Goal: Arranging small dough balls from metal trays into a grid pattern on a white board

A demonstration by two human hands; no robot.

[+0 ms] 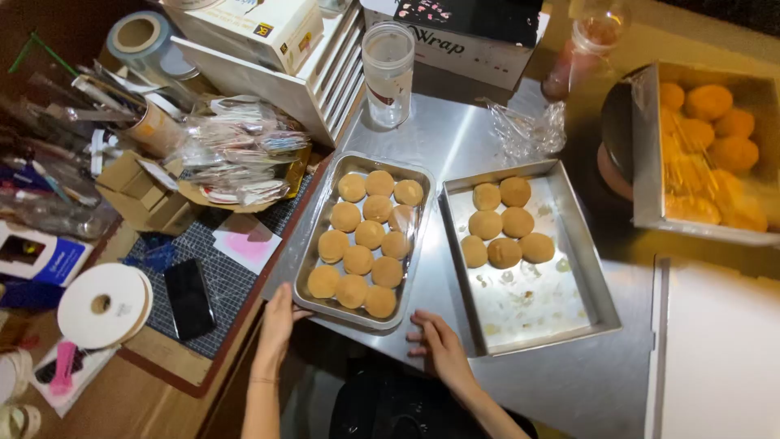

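A metal tray (313, 244) full of round golden buns sits on the steel counter. My left hand (276, 323) rests against its near left corner, fingers curled at the rim. Flat on the counter between the two trays, near the first tray's front edge, lies my right hand (439, 343) with fingers spread. A second metal tray (578, 268) to the right holds several buns (505, 228) at its far end; its near half is bare with crumbs.
A third tray (646, 146) of orange-lit buns stands at the far right. A clear plastic jar (387, 73), a cardboard box (463, 36) and crumpled plastic wrap (528, 130) sit at the back. The cluttered desk on the left holds a phone (188, 297), tape rolls and small boxes.
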